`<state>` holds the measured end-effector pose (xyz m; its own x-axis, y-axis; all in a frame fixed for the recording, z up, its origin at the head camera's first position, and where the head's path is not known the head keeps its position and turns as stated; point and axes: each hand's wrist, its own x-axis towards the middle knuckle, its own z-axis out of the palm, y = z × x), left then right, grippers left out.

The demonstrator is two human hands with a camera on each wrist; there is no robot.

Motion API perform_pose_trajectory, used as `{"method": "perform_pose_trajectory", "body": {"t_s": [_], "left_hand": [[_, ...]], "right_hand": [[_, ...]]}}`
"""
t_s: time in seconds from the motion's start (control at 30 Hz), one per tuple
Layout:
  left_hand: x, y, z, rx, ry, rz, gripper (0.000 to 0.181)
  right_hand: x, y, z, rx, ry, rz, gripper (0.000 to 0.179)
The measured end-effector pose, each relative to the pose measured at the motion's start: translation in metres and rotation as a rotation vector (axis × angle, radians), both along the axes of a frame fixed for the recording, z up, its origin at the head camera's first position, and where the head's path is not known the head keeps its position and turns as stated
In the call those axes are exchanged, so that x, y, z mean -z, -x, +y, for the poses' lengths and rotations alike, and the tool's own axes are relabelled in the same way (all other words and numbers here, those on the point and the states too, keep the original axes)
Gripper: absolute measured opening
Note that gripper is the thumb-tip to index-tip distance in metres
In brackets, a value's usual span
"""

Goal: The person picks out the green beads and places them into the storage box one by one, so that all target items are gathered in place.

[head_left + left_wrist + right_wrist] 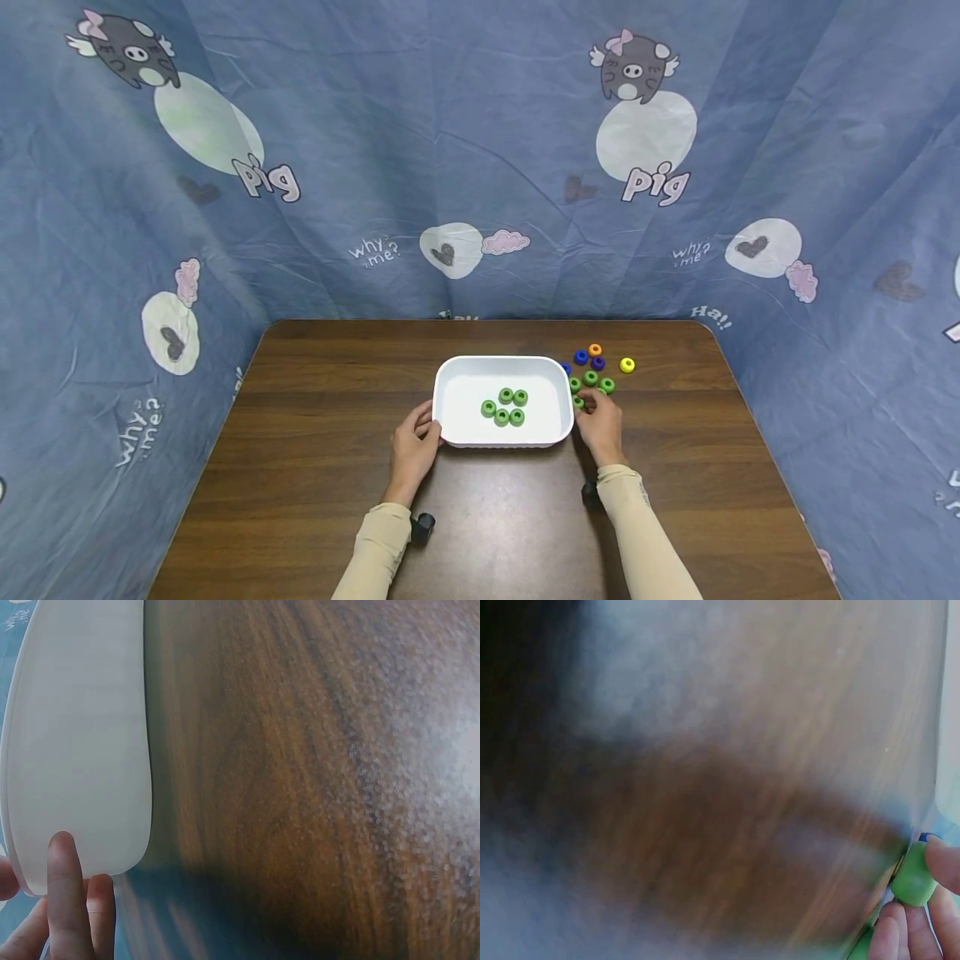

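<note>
Cream fabric sleeves are hanging above a brown wooden desk. The left hand is gripping the left end of a white rectangular tray holding five green rings; beside its right end, the right hand is pinching another green ring, with blue, orange and yellow rings lying beyond.

White tray upright; five green rings inside, more beside it.
</note>
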<state>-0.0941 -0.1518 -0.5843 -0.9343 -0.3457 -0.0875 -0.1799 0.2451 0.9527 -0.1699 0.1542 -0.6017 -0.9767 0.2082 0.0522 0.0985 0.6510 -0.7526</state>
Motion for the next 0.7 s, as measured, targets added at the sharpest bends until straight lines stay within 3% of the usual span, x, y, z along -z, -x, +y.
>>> {"method": "perform_pose_trajectory", "body": {"t_s": [0.7], "left_hand": [[0.002,0.0,0.0,0.005,-0.017,0.012,0.044]], "right_hand": [[-0.025,0.0,0.013,0.049,0.055,0.058,0.029]]}}
